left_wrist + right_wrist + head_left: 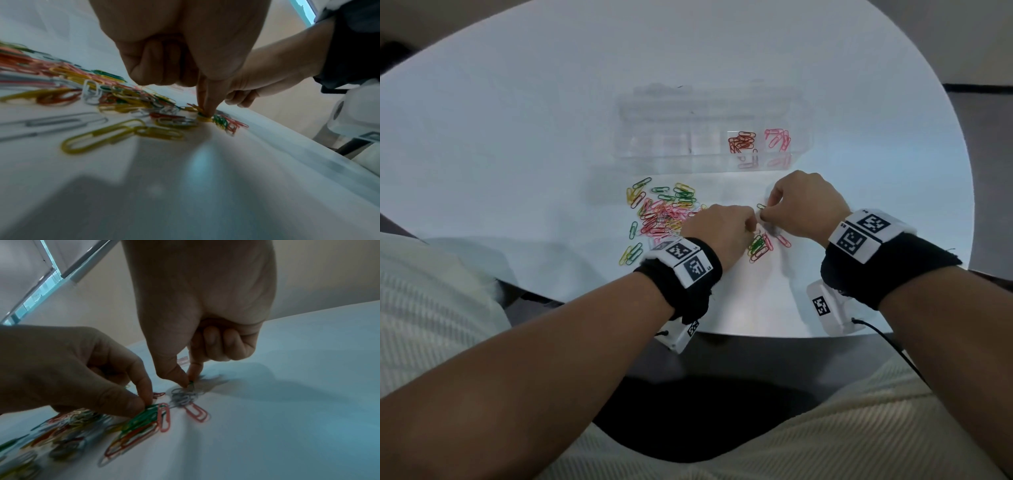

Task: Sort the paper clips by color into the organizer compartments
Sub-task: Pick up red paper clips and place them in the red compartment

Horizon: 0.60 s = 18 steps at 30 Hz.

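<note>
Table (551, 120): carries everything, organizer ahead of both hands.
Organizer (709, 156): clear; red and pink clips already separated.
Clip pile (664, 214): unsorted, left of left hand.
Left hand (717, 231): pinches green clips (144, 417), probably gathering one colour.
Right hand (803, 205): thumb and forefinger pinch single green clip (761, 206).

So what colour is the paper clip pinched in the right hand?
Green; the right hand pinches a green clip, clearest from the right wrist.
</note>
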Each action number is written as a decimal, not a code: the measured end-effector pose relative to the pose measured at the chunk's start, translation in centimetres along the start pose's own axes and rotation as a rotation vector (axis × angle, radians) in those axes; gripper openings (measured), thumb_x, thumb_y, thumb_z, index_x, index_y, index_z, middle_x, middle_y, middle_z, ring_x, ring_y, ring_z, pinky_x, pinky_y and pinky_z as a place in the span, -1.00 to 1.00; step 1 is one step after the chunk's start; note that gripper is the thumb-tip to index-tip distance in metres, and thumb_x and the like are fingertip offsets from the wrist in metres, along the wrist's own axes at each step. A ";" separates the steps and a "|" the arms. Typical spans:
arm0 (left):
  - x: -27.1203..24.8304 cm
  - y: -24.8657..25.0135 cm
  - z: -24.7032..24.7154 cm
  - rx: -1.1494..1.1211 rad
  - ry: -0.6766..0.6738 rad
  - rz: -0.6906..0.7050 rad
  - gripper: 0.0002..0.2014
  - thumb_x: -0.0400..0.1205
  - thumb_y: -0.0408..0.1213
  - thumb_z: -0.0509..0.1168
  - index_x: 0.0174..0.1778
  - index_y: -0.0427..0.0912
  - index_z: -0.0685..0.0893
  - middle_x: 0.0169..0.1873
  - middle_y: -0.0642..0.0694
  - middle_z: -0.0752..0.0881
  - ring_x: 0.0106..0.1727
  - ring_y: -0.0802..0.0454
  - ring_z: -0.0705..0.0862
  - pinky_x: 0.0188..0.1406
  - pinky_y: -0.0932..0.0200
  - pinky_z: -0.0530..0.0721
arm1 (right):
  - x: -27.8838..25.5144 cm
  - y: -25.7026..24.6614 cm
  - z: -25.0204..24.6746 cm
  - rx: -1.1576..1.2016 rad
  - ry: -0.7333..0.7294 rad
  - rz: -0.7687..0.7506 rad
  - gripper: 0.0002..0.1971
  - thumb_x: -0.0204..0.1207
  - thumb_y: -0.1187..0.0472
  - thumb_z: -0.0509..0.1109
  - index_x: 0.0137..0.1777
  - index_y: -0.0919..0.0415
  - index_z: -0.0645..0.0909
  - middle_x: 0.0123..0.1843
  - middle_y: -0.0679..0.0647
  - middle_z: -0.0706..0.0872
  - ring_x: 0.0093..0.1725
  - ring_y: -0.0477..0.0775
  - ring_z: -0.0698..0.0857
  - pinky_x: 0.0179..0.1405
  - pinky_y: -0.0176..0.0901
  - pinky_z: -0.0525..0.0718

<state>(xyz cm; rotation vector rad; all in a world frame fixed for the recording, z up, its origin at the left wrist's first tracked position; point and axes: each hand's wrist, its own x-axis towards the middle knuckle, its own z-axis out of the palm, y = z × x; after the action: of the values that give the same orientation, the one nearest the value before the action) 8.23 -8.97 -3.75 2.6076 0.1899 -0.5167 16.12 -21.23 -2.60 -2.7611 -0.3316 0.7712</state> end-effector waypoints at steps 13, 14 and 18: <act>0.4 0.9 -2.3 0.319 -0.125 -0.003 -0.75 0.58 0.00 0.30 -0.21 -0.09 0.46 -0.34 -0.07 0.51 -0.31 -0.12 0.52 -0.33 0.11 0.45 | 0.0 -0.2 -0.9 0.135 -0.005 0.026 -0.75 0.58 0.18 0.16 -0.23 0.32 0.52 -0.22 0.16 0.64 -0.18 0.22 0.62 -0.18 -0.02 0.56; 0.3 0.9 -2.4 0.328 -0.136 0.013 -0.75 0.59 0.01 0.26 -0.20 -0.09 0.45 -0.34 -0.06 0.50 -0.31 -0.11 0.52 -0.31 0.11 0.44 | 0.0 -0.2 -1.2 0.177 -0.031 0.030 -0.74 0.60 0.27 0.12 -0.29 0.36 0.45 -0.25 0.20 0.59 -0.20 0.24 0.56 -0.23 -0.03 0.49; 0.3 1.0 -2.7 0.209 -0.160 -0.022 -0.70 0.63 0.06 0.05 -0.19 -0.09 0.47 -0.33 -0.08 0.48 -0.27 -0.11 0.51 -0.26 0.11 0.44 | 0.3 -0.8 -2.1 0.424 -0.181 0.130 -0.65 0.58 0.37 0.08 -0.45 0.14 0.23 -0.50 0.01 0.33 -0.47 0.07 0.30 -0.52 -0.19 0.20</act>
<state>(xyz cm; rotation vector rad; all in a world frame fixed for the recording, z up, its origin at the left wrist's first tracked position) 9.59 -8.59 -1.21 2.7508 0.1181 -0.7872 17.42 -20.77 -0.76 -2.3371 -0.0149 0.9972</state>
